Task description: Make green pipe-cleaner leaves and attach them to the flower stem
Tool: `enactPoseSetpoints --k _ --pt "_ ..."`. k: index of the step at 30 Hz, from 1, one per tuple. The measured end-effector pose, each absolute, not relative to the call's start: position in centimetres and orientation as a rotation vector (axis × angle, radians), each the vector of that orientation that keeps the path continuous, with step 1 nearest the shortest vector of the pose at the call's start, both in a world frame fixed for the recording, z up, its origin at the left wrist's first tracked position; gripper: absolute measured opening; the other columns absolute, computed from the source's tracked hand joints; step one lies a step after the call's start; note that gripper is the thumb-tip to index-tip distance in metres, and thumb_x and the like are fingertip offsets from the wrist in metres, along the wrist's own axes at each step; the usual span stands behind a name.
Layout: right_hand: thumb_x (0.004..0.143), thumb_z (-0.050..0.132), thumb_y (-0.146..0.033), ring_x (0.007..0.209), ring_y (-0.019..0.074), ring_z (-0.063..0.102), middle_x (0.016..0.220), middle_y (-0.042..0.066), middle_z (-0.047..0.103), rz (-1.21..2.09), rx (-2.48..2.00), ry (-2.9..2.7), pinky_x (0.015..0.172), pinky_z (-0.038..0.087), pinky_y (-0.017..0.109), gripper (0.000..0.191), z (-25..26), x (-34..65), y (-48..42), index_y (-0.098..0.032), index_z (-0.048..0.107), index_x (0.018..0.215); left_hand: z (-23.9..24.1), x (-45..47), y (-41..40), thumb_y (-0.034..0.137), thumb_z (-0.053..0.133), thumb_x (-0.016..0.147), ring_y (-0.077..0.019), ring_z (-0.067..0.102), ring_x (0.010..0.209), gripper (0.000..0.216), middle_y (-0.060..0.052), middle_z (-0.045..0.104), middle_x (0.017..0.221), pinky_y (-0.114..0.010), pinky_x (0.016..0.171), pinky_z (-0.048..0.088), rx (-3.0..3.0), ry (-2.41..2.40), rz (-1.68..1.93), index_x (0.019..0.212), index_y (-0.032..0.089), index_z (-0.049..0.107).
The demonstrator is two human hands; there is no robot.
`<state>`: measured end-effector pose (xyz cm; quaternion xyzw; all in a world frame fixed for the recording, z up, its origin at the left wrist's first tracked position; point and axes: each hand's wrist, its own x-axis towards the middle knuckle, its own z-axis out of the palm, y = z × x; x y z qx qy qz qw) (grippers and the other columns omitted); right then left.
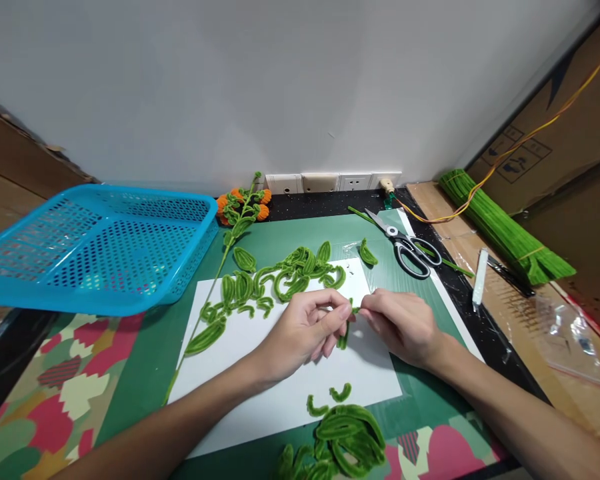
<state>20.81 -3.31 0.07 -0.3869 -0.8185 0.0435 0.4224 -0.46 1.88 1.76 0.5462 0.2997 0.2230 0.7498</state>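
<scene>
My left hand [313, 327] and my right hand [403, 327] meet over a white paper sheet [260, 400]. Between their pinched fingertips is a short green pipe cleaner [355, 309], its far parts partly hidden by the fingers. A green strand [343, 337] hangs below the left fingers. Just beyond the hands lies a heap of looped green pipe-cleaner leaves [295, 270]. Closer to me are more such leaves [353, 437] and two small curled pieces [340, 392]. One long green stem with leaves [223, 257] and orange pumpkin-like balls [263, 212] stretches along the left.
A blue perforated basket [180, 293] stands at the left. Scissors [410, 250] lie at the right over a green pipe cleaner. Farther right are a white-handled cutter [480, 280], a bundle of green pipe cleaners [510, 230] and a plastic bag [573, 340]. Wall sockets [355, 181] sit behind.
</scene>
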Motion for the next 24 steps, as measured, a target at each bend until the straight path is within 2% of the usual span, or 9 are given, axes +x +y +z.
enactPoseSetpoints --k 3,9,16,18,24 --pt "0.111 0.047 -0.014 0.058 0.0148 0.045 0.069 -0.001 0.054 0.062 -0.936 -2.140 0.054 0.035 0.029 0.017 0.1 20.8 -3.4 -0.016 0.061 0.101 2.0 -0.5 1.9 0.042 0.069 0.102 -0.0039 0.052 0.047 0.030 0.001 0.065 0.074 -0.015 0.040 0.034 1.191 0.606 0.460 0.092 0.015 0.067" --pt "0.109 0.046 -0.011 0.059 0.0165 0.047 0.070 0.002 0.057 -0.002 -0.915 -2.196 0.055 0.037 0.030 0.018 0.4 20.7 -3.3 -0.014 0.062 0.100 2.1 -0.7 1.9 0.044 0.069 0.102 -0.0053 0.047 0.050 0.034 0.005 0.052 0.065 -0.018 0.046 0.035 1.233 0.601 0.442 0.087 0.015 0.064" --pt "0.104 0.050 -0.005 0.055 0.0143 0.042 0.066 -0.001 0.052 0.095 -0.853 -2.086 0.053 0.034 0.029 0.016 0.1 20.1 -3.6 -0.017 0.058 0.098 1.8 -0.9 1.1 0.044 0.066 0.104 -0.0073 0.038 0.051 0.030 0.007 0.044 0.061 -0.022 0.048 0.027 1.258 0.587 0.484 0.094 0.016 0.063" --pt "0.103 0.050 -0.005 0.054 0.0135 0.043 0.067 -0.002 0.052 0.176 -0.868 -2.026 0.053 0.034 0.028 0.016 -0.1 19.7 -3.8 -0.018 0.057 0.098 1.8 -0.9 0.7 0.042 0.065 0.105 -0.0080 0.037 0.055 0.028 0.006 0.045 0.065 -0.023 0.051 0.027 1.319 0.622 0.542 0.095 0.017 0.064" --pt "0.103 0.051 -0.008 0.053 0.0102 0.043 0.069 -0.004 0.051 0.414 -0.938 -1.879 0.051 0.035 0.024 0.014 0.3 18.9 -4.3 -0.019 0.059 0.098 2.0 -1.0 0.1 0.033 0.062 0.106 -0.0118 0.049 0.067 0.020 -0.001 0.057 0.081 -0.025 0.057 0.035 1.612 0.698 0.701 0.095 0.017 0.066"
